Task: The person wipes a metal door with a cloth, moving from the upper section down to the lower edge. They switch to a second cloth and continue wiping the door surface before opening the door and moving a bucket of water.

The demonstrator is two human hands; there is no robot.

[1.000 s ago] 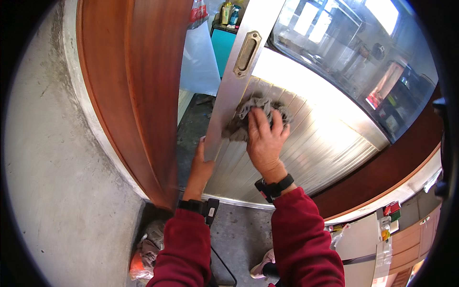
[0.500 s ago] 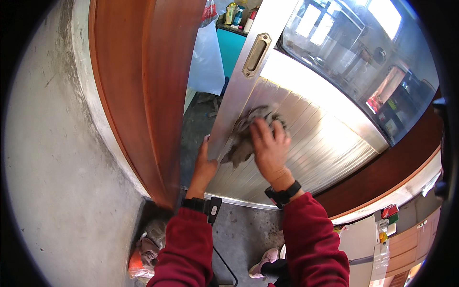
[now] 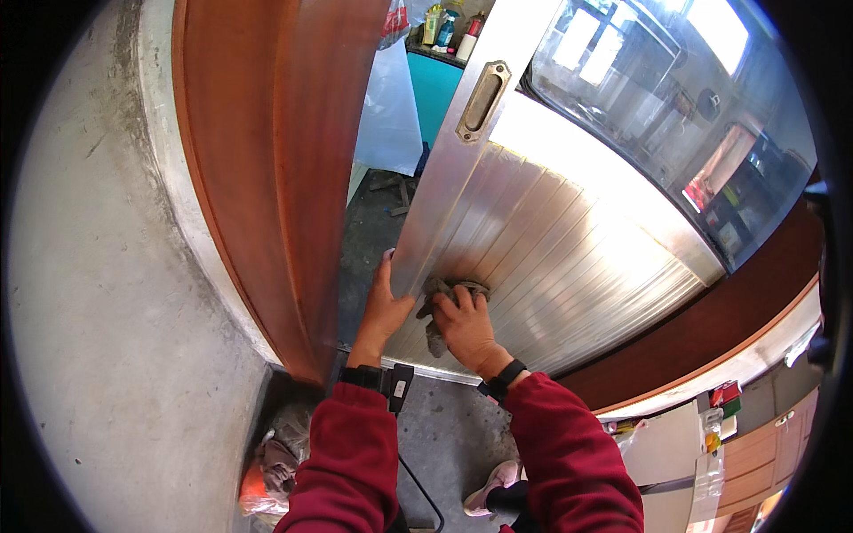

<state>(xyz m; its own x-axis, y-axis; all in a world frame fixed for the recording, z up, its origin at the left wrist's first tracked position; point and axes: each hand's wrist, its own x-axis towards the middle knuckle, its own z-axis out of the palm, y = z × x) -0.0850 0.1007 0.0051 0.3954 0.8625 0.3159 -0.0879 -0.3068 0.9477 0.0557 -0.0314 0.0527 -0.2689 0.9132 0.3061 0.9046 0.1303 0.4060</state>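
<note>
A silvery metal sliding door (image 3: pixel 542 222) has a ribbed lower panel, a glass upper part and a recessed pull handle (image 3: pixel 482 101). My left hand (image 3: pixel 382 313) grips the door's left edge, its thumb on the front and its fingers partly hidden behind. Against the low left part of the ribbed panel, my right hand (image 3: pixel 466 327) presses a crumpled grey rag (image 3: pixel 435 333). The fingers are bent over the rag, which sticks out above and to the left of them.
A reddish-brown door frame (image 3: pixel 267 160) and a grey wall (image 3: pixel 115 293) stand at left. Bagged items (image 3: pixel 274 471) lie on the floor by the wall. Through the gap show a turquoise cabinet (image 3: pixel 433 93) and several bottles (image 3: pixel 446 31). Wooden cabinets (image 3: pixel 755 435) are at lower right.
My right hand has moved the rag down and slightly left across the ribbed panel. My left hand keeps its hold on the door edge.
</note>
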